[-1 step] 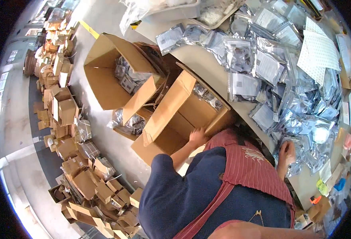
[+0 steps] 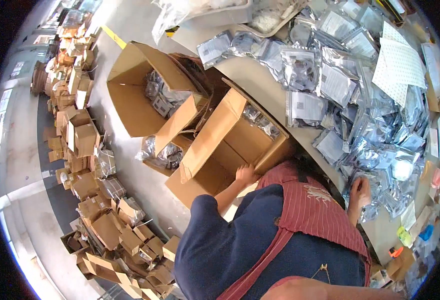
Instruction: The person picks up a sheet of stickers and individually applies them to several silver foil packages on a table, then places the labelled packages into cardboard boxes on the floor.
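My left hand (image 2: 247, 174) lies at the near edge of an open cardboard box (image 2: 214, 131), its fingers curled over the cardboard. Inside that box, clear plastic bags (image 2: 260, 121) sit toward the table side. On the table, my right hand (image 2: 361, 192) is among a heap of silver pouches (image 2: 375, 150), touching the nearest ones with its fingers curled. Whatever may be in those fingers is hidden. Several pouches carry white labels (image 2: 307, 106). My red striped apron (image 2: 315, 207) hides part of the table's edge.
A second open box (image 2: 130, 100) with bagged parts stands farther left, and a smaller box (image 2: 162, 155) of clear bags is between them. Many cartons (image 2: 107, 230) line the floor at left. A grey tray (image 2: 220, 15) and white perforated sheets (image 2: 400, 67) lie on the table.
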`<control>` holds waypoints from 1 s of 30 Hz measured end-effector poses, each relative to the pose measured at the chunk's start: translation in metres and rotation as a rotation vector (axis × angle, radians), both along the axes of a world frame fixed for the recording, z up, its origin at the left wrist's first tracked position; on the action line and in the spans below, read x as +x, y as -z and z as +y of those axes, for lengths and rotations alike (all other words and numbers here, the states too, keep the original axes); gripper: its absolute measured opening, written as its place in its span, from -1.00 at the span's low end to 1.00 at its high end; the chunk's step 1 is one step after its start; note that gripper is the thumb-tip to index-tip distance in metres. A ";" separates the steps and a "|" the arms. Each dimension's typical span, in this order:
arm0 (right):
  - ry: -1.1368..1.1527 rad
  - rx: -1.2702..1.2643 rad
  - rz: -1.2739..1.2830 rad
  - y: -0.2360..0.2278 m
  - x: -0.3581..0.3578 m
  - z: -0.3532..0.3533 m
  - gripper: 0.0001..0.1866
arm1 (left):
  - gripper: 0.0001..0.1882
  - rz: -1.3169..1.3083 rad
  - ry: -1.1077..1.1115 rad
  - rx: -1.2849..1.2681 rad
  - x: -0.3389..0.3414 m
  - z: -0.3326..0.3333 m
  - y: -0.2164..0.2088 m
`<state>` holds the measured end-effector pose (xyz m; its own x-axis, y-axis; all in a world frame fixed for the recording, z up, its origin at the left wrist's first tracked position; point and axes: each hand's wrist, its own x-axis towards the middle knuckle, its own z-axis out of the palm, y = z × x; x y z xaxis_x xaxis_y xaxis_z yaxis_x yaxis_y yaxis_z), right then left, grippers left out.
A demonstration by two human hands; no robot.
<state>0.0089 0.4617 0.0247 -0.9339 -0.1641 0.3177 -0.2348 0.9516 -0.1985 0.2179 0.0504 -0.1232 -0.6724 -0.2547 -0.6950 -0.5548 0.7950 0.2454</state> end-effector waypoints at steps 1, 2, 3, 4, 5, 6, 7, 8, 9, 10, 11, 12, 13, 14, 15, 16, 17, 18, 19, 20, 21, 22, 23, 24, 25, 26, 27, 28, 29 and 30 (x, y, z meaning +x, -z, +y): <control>-0.011 -0.015 0.001 0.000 0.000 -0.001 -0.95 | -0.35 0.001 -0.011 -0.015 0.005 -0.001 -0.001; -0.010 -0.021 -0.030 -0.002 0.000 -0.002 -0.95 | -0.41 -0.025 0.016 -0.007 0.009 -0.001 -0.002; -0.008 -0.025 -0.062 -0.001 0.001 -0.002 -0.94 | -0.46 -0.052 0.046 0.004 0.012 0.000 -0.002; -0.011 -0.031 -0.062 0.000 0.003 0.000 -0.94 | -0.59 0.027 0.065 -0.039 0.012 0.002 -0.002; -0.023 -0.040 -0.040 0.002 0.002 0.001 -0.94 | -0.62 0.001 0.094 -0.074 0.008 0.003 -0.011; -0.033 -0.047 -0.018 0.004 0.002 0.002 -0.93 | -0.64 -0.002 0.105 -0.102 0.013 -0.001 -0.003; -0.037 -0.052 -0.017 0.007 0.000 0.004 -0.93 | -0.65 -0.003 0.110 -0.130 0.019 -0.005 0.003; -0.090 -0.085 -0.014 0.011 -0.001 0.008 -0.92 | -0.64 -0.052 0.092 -0.136 0.018 -0.006 -0.003; -0.142 -0.118 -0.011 0.014 -0.001 0.013 -0.92 | -0.64 -0.037 0.109 -0.175 0.023 -0.009 -0.005; -0.122 -0.150 -0.069 0.012 0.001 0.014 -0.92 | -0.63 -0.067 0.073 -0.173 0.025 -0.010 -0.009; -0.147 -0.101 0.021 0.011 -0.001 0.013 -0.90 | -0.63 -0.096 0.039 -0.169 0.025 -0.008 -0.013; -0.132 -0.087 0.026 0.009 -0.002 0.011 -0.90 | -0.64 -0.128 0.035 -0.169 0.025 -0.002 -0.017; -0.114 -0.074 0.030 0.005 -0.002 0.008 -0.90 | -0.64 -0.160 0.035 -0.171 0.023 0.004 -0.023; -0.114 -0.085 0.017 0.007 -0.002 0.009 -0.90 | -0.62 -0.197 0.102 -0.121 0.019 0.009 -0.030; -0.113 -0.095 0.004 0.008 -0.002 0.012 -0.89 | -0.62 -0.194 0.126 -0.116 0.020 0.016 -0.027; -0.119 -0.087 -0.027 0.002 -0.003 0.010 -0.87 | -0.62 -0.162 0.094 -0.158 0.024 0.022 -0.023; -0.100 -0.080 -0.024 -0.004 -0.003 0.009 -0.87 | -0.62 -0.128 0.065 -0.196 0.020 0.030 -0.024; -0.131 -0.109 -0.028 -0.008 -0.003 0.009 -0.87 | -0.55 -0.166 0.067 -0.142 0.016 0.034 -0.026; -0.167 -0.141 -0.031 -0.011 -0.003 0.009 -0.86 | -0.55 -0.160 0.082 -0.140 0.016 0.037 -0.024; -0.172 -0.188 -0.068 -0.013 -0.002 0.011 -0.87 | -0.51 -0.100 0.010 -0.172 0.015 0.040 -0.022; -0.159 -0.184 -0.061 -0.016 0.001 0.012 -0.87 | -0.47 -0.040 -0.062 -0.202 0.014 0.042 -0.020; -0.197 -0.225 -0.038 -0.017 0.003 0.012 -0.88 | -0.41 -0.018 -0.032 -0.200 0.010 0.040 -0.022; -0.237 -0.266 -0.015 -0.018 0.005 0.014 -0.89 | -0.44 0.059 -0.027 -0.213 0.006 0.040 -0.024; -0.282 -0.273 -0.011 -0.017 0.005 0.019 -0.91 | -0.46 0.119 -0.046 -0.210 -0.002 0.039 -0.025; -0.273 -0.271 -0.004 -0.018 0.007 0.021 -0.91 | -0.48 0.178 -0.066 -0.208 -0.013 0.037 -0.029; -0.301 -0.331 -0.009 -0.018 0.010 0.023 -0.92 | -0.52 0.283 -0.061 -0.253 -0.025 0.037 -0.036; -0.329 -0.392 -0.012 -0.019 0.013 0.027 -0.93 | -0.55 0.297 -0.119 -0.230 -0.041 0.033 -0.043; -0.352 -0.389 -0.050 -0.023 0.016 0.029 -0.92 | -0.57 0.354 -0.120 -0.266 -0.048 0.022 -0.047; -0.349 -0.392 -0.042 -0.022 0.017 0.031 -0.92 | -0.58 0.411 -0.120 -0.303 -0.054 0.009 -0.048; -0.351 -0.423 -0.061 -0.020 0.018 0.032 -0.92 | -0.60 0.478 -0.102 -0.392 -0.059 -0.008 -0.052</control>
<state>0.0272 0.4935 0.0447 -0.8647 -0.3386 0.3710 -0.4999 0.6523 -0.5698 0.1588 0.0428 -0.0709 -0.8444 -0.5094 -0.1657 -0.5340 0.8247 0.1862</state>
